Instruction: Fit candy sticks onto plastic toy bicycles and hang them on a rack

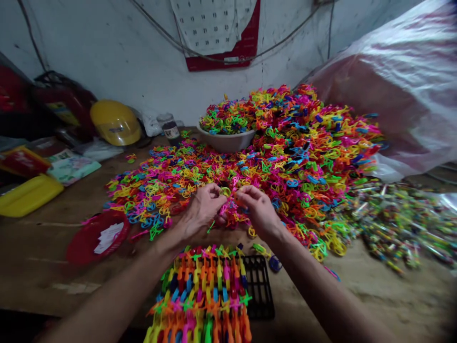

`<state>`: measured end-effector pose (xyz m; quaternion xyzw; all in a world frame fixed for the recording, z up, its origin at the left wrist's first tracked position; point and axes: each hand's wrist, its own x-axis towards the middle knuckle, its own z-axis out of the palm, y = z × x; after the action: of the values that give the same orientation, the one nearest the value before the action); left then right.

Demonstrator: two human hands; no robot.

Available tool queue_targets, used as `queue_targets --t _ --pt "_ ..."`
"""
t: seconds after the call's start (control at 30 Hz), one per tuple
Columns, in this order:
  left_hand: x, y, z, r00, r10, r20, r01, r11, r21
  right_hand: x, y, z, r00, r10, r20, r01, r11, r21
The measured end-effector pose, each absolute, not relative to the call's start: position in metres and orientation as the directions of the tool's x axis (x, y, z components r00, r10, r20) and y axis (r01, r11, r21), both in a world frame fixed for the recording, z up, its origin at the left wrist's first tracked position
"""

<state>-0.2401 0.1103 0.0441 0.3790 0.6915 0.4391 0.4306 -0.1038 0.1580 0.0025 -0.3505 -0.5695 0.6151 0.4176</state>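
Note:
My left hand (207,205) is closed, its fingertips pinching a small yellow-green plastic ring piece (225,192) at the front of a big colourful pile (193,166). Just to its right, my right hand (257,205) is closed too, thumb and finger pressed together around something small, perhaps orange, too blurred to make out. The two hands are a short gap apart. Below them, between my forearms, a black slotted rack (260,286) holds rows of coloured plastic pieces (203,286); its right-hand slots show bare.
A white bowl (226,141) full of pieces stands at the back. Left are a red dish (84,243) with papers, a yellow tray (30,196), a yellow helmet (114,123) and a jar (169,128). Right are wrapped pieces (403,224) and a large plastic bag (403,95).

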Motion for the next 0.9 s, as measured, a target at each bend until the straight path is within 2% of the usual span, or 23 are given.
queue_targets --t 0.03,0.1,0.43,0.5,0.53,0.6,0.67,0.7,0.77,0.83,0.9 --pt "-0.24 0.111 0.044 -0.338 0.901 -0.272 0.145 0.336 0.931 -0.103 0.159 0.002 -0.418 0.907 -0.047 -0.182 -0.134 -0.974" --pt "-0.239 0.111 0.042 -0.334 0.895 -0.295 0.133 0.354 0.926 -0.102 0.161 0.0 -0.438 0.89 -0.126 -0.219 -0.242 -0.945" --pt "-0.229 0.109 0.046 -0.315 0.902 -0.296 0.121 0.347 0.93 -0.096 0.166 -0.01 -0.549 0.835 -0.046 -0.097 -0.118 -0.988" --pt "-0.231 0.112 0.05 -0.33 0.895 -0.3 0.125 0.357 0.926 -0.095 0.162 -0.011 -0.496 0.867 0.055 -0.085 0.014 -0.996" --pt "-0.232 0.113 0.051 -0.336 0.891 -0.304 0.124 0.362 0.924 -0.095 0.159 -0.011 -0.452 0.879 0.154 -0.067 0.139 -0.988" --pt "-0.235 0.115 0.053 -0.324 0.887 -0.329 0.101 0.378 0.92 -0.094 0.152 -0.013 -0.389 0.833 0.393 -0.01 0.423 -0.906" --pt "-0.236 0.114 0.053 -0.286 0.883 -0.372 0.062 0.404 0.913 -0.093 0.147 -0.015 -0.362 0.777 0.515 0.017 0.558 -0.83" --pt "-0.236 0.113 0.053 -0.27 0.88 -0.39 0.047 0.416 0.908 -0.093 0.146 -0.016 -0.353 0.797 0.49 0.005 0.525 -0.851" --pt "-0.233 0.111 0.053 -0.267 0.877 -0.398 0.039 0.423 0.905 -0.093 0.147 -0.018 -0.367 0.88 0.302 -0.045 0.307 -0.951" --pt "-0.228 0.108 0.053 -0.275 0.88 -0.387 0.049 0.414 0.909 -0.093 0.149 -0.02 -0.422 0.895 0.143 -0.093 0.114 -0.989" --pt "-0.223 0.106 0.056 -0.252 0.885 -0.391 0.052 0.416 0.908 -0.093 0.15 -0.022 -0.429 0.889 0.158 -0.111 0.122 -0.986"
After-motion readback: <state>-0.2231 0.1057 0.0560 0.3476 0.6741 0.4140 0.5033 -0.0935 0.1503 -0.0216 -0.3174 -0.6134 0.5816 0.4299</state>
